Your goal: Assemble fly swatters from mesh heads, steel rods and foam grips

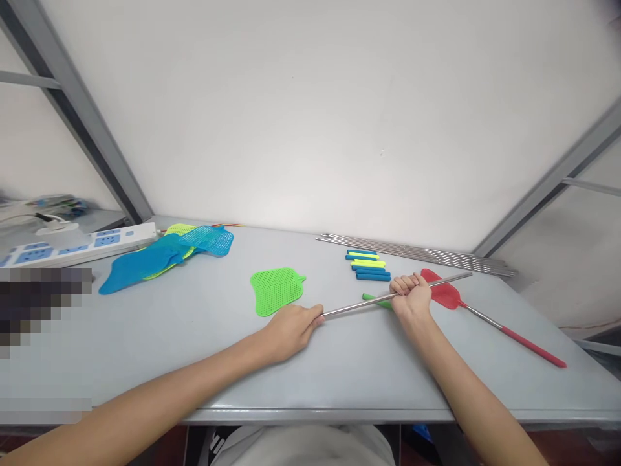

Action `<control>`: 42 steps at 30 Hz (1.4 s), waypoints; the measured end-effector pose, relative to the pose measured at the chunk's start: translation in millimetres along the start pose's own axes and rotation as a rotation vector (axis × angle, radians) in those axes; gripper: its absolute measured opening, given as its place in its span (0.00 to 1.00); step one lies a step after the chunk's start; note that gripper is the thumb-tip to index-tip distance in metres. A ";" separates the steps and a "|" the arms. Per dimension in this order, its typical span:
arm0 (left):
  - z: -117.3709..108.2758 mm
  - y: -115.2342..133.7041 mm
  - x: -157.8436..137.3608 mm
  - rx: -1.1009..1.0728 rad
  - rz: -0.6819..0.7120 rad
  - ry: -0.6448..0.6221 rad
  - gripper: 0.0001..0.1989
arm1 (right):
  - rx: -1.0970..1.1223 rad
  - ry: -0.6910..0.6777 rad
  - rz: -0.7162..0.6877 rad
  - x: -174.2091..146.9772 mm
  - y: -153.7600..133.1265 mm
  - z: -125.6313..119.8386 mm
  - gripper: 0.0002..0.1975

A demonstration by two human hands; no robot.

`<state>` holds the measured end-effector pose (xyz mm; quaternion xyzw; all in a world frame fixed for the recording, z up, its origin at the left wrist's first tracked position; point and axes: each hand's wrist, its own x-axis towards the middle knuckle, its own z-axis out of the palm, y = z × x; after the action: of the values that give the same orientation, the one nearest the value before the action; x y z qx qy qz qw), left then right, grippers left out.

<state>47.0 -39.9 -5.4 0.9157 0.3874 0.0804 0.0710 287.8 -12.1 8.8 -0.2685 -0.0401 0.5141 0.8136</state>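
A thin metal rod (359, 305) slants across the front of me, held at both ends of its middle stretch. My left hand (292, 330) pinches its left end, while my right hand (411, 300) wraps round it further right, with the bare tip sticking out beyond. Just behind my left hand lies a green perforated fly swatter head (276, 290). A green handle grip (371, 298) rests on the table, partly hidden by the rod and my right hand. To the right lies a whole red fly swatter (490, 321), its head partly behind my right hand.
Several blue and yellow handle grips (369, 264) lie behind the rod. A bundle of metal rods (417, 251) runs along the wall. Blue and yellow swatter heads (140, 264) overlap at the left, by a white power strip (82, 244). The table's front edge (320, 415) is close to my body.
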 end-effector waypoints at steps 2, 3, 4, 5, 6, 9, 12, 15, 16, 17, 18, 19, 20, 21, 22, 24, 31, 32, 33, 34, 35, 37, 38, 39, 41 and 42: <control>-0.5 0.1 0.2 -0.001 -0.016 -0.014 0.15 | -0.006 -0.003 -0.009 -0.4 1.4 -0.4 0.13; -0.9 0.3 0.4 -0.001 -0.025 -0.020 0.16 | -0.010 -0.008 -0.016 -0.8 2.1 -0.5 0.13; -1.3 0.6 0.6 -0.003 -0.031 -0.026 0.16 | -0.015 -0.013 -0.023 -1.4 2.8 -0.4 0.13; -1.6 0.9 0.8 -0.005 -0.035 -0.029 0.16 | -0.018 -0.017 -0.029 -2.1 3.6 -0.3 0.13; -1.9 1.3 0.9 -0.007 -0.037 -0.030 0.16 | -0.021 -0.019 -0.033 -2.9 4.4 0.0 0.13; -1.8 1.7 1.1 -0.015 -0.035 -0.025 0.16 | -0.030 -0.021 -0.032 -6.0 6.9 0.8 0.13; -0.7 1.2 1.1 -0.015 -0.029 -0.013 0.16 | -0.055 -0.019 -0.036 -8.8 9.3 1.2 0.13; 0.1 0.8 1.2 -0.014 -0.030 -0.008 0.16 | -0.082 -0.019 -0.049 -11.4 11.4 1.2 0.13; 0.2 0.7 1.3 -0.015 -0.031 -0.010 0.16 | -0.090 -0.023 -0.051 -12.3 12.2 1.4 0.13; 0.1 0.8 1.3 -0.017 -0.032 -0.011 0.16 | -0.098 -0.028 -0.052 -13.4 13.0 1.7 0.13; 0.0 0.9 1.4 -0.020 -0.031 -0.013 0.16 | -0.105 -0.032 -0.051 -14.6 14.0 2.1 0.13; -0.1 1.0 1.4 -0.021 -0.031 -0.015 0.17 | -0.110 -0.033 -0.049 -15.7 15.0 2.6 0.13; -0.2 1.0 1.4 -0.020 -0.031 -0.015 0.17 | -0.114 -0.032 -0.046 -16.8 16.2 3.1 0.13; -0.2 1.1 1.3 -0.019 -0.030 -0.016 0.17 | -0.114 -0.028 -0.040 -17.7 17.3 3.5 0.13; -0.1 1.1 1.2 -0.017 -0.027 -0.014 0.17 | -0.111 -0.023 -0.033 -18.4 18.5 3.8 0.13; 0.2 0.9 0.9 -0.009 -0.023 -0.007 0.17 | -0.100 -0.018 -0.019 -19.1 20.9 3.5 0.13; 0.9 1.3 1.3 0.001 -0.031 -0.007 0.16 | -0.084 -0.020 0.031 -23.3 31.7 0.5 0.13; 0.7 1.7 1.5 0.002 -0.034 -0.006 0.16 | -0.086 -0.021 0.036 -24.6 33.3 0.8 0.13; 0.4 2.1 1.5 0.003 -0.035 -0.005 0.16 | -0.084 -0.018 0.037 -25.7 34.7 1.0 0.13; 0.0 2.5 1.5 0.005 -0.036 -0.003 0.16 | -0.082 -0.015 0.036 -26.5 35.8 1.3 0.13; -0.4 3.0 1.5 0.005 -0.037 -0.003 0.16 | -0.082 -0.013 0.032 -27.0 36.8 1.3 0.13; -1.3 3.8 1.3 0.001 -0.044 -0.009 0.16 | -0.093 -0.018 0.024 -27.1 38.0 0.8 0.13; -1.7 4.1 1.2 -0.002 -0.051 -0.013 0.17 | -0.104 -0.024 0.020 -26.8 38.4 0.4 0.13; -2.0 4.3 1.0 -0.002 -0.058 -0.016 0.17 | -0.117 -0.030 0.015 -26.5 38.6 0.0 0.13; -2.4 4.5 0.9 0.000 -0.068 -0.022 0.17 | -0.136 -0.041 0.009 -26.0 38.5 0.0 0.13; -2.5 4.6 1.0 -0.001 -0.068 -0.026 0.17 | -0.139 -0.041 0.013 -25.9 38.0 0.4 0.13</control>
<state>50.4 -42.2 -1.9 0.9029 0.4174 0.0663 0.0789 244.5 -21.7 -3.5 -0.3142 -0.0907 0.5206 0.7887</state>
